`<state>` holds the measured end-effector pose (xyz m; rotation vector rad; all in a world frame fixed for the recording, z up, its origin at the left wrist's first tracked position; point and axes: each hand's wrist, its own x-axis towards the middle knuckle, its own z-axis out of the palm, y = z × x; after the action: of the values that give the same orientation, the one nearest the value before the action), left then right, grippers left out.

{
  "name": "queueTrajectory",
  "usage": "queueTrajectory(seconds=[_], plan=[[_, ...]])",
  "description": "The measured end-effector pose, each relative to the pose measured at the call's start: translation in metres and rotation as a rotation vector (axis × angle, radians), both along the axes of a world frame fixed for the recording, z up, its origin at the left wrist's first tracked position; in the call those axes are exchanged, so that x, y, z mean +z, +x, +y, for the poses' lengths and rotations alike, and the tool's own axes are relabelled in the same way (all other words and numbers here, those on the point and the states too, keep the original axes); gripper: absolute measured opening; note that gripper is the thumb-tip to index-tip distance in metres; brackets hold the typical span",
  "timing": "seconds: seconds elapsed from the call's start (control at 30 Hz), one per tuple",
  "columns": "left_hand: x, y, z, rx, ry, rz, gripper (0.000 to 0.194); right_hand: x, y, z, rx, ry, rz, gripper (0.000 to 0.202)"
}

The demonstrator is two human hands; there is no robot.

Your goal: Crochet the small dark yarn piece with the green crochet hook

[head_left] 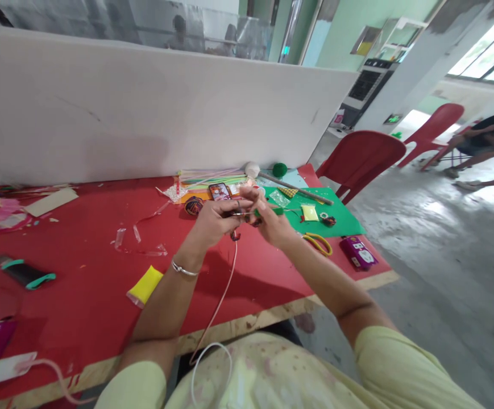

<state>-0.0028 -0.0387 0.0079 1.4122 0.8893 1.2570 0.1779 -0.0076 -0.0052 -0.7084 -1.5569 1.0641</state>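
Note:
My left hand (216, 221) is closed in a pinch on a small piece of dark multicoloured yarn work (229, 213), mostly hidden by the fingers. My right hand (270, 218) grips a green-handled crochet hook (277, 211), its thin metal shaft pointing left towards my left fingers. Both hands meet above the red table, fingertips nearly touching. Just left of them lies a ball of dark multicoloured yarn (194, 205). Behind the hands a phone (220, 191) shows a lit picture. A pink cable (225, 295) runs from below the hands down to the table's front edge.
On the red table (102, 312) lie a yellow packet (145, 286), a black-and-teal cutter (25, 274) and a purple box (358, 253). A green sheet (344, 221) carries small packets and a grey rod (298, 189). A white partition (144, 113) stands behind; a red chair (360, 156) is beyond.

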Motion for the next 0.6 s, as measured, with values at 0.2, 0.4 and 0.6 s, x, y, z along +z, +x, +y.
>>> queueTrajectory(seconds=[0.2,0.4,0.6], plan=[[-0.014,0.021,-0.001,0.499,0.269,0.303,0.056,-0.025,-0.047,-0.024,-0.457,0.08,0.167,0.045],[-0.004,0.019,-0.004,0.289,0.024,-0.148,0.039,-0.035,-0.05,-0.02,-0.655,0.437,0.008,0.042],[0.008,-0.019,0.002,-0.227,-0.33,-0.288,0.044,-0.028,-0.014,0.004,-0.354,0.564,-0.091,0.056]])
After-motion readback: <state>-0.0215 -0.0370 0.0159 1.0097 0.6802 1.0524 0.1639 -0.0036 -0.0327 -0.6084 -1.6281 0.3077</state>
